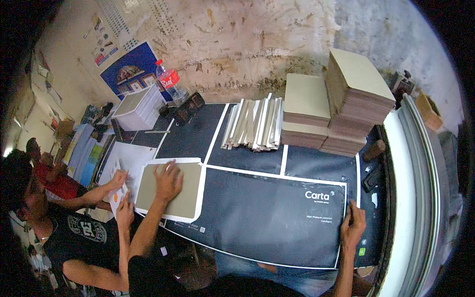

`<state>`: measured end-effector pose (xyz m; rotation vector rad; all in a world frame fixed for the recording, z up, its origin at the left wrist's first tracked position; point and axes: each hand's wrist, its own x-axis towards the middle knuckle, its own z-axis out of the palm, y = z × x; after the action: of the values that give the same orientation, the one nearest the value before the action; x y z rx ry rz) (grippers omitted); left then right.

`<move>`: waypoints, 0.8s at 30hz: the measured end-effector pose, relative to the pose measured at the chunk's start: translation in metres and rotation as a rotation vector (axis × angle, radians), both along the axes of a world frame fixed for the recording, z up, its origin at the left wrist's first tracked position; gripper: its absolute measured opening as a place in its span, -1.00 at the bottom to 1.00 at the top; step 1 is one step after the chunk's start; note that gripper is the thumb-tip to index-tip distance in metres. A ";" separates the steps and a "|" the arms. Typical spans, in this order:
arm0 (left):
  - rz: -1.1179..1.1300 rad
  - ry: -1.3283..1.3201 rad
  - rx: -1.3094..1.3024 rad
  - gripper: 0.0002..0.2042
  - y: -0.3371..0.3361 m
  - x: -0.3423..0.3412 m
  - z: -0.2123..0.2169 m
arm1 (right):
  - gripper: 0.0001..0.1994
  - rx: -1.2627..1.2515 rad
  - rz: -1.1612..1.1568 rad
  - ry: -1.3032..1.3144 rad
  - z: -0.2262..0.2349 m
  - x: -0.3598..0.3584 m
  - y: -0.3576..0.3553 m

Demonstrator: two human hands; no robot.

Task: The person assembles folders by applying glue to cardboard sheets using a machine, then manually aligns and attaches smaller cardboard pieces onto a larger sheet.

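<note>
My left hand [168,182] lies with fingers spread on a grey board [148,190], holding nothing. The board sits on a white sheet [199,198] with trimmed corners, which shows as a border around it. At the right edge of a large black printed sheet [267,213], my right hand [353,223] has its fingers bent together. What they hold, if anything, is hidden. The black sheet has a white outline and lies flat in front of me, between both hands.
A person [89,237] at my left has both hands over a white paper [136,152]. Behind the black sheet lie a pile of narrow strips [253,123] and tall stacks of grey boards [307,101]. A plastic bottle [169,81] and a paper stack [141,111] stand at the back left.
</note>
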<state>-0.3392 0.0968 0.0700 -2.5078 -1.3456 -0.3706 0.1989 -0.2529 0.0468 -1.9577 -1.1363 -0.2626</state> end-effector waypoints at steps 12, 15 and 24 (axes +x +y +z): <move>0.264 -0.092 0.054 -0.42 0.148 0.172 -0.037 | -0.80 -0.141 0.006 -0.082 0.004 -0.001 0.008; 0.282 -0.151 0.093 -0.41 0.184 0.183 -0.040 | -0.81 -0.174 -0.017 -0.058 0.003 -0.002 0.008; 0.409 -0.356 0.141 -0.37 0.247 0.207 -0.044 | -0.75 -0.259 -0.011 -0.055 0.008 0.000 0.008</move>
<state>-0.1326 0.3433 0.0255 -2.0464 -1.8434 -0.8120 0.1992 -0.2449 0.0545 -2.1946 -1.2464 -0.1837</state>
